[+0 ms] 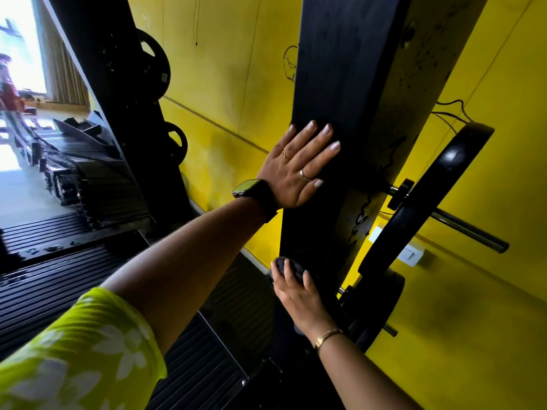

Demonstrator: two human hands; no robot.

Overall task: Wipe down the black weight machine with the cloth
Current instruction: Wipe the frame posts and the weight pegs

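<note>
My left hand (299, 164) lies flat, fingers straight, braced on the upright of the black weight machine (340, 69). Lower down, my right hand (296, 294) grips the cloth (281, 264), bunched against the same post. I'd say I'm mid-wipe; next calls for a firm stroke, clear of the weight plate (429, 202).

Two hands (296, 167) (296, 294), one cloth (281, 266), two rings (305, 174) (284, 153), one watch (247, 187), one bracelet (327, 337)

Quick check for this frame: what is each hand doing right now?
Left hand: open, flat against the black upright.
Right hand: grip closed on the cloth, pressing it to the upright.
</note>
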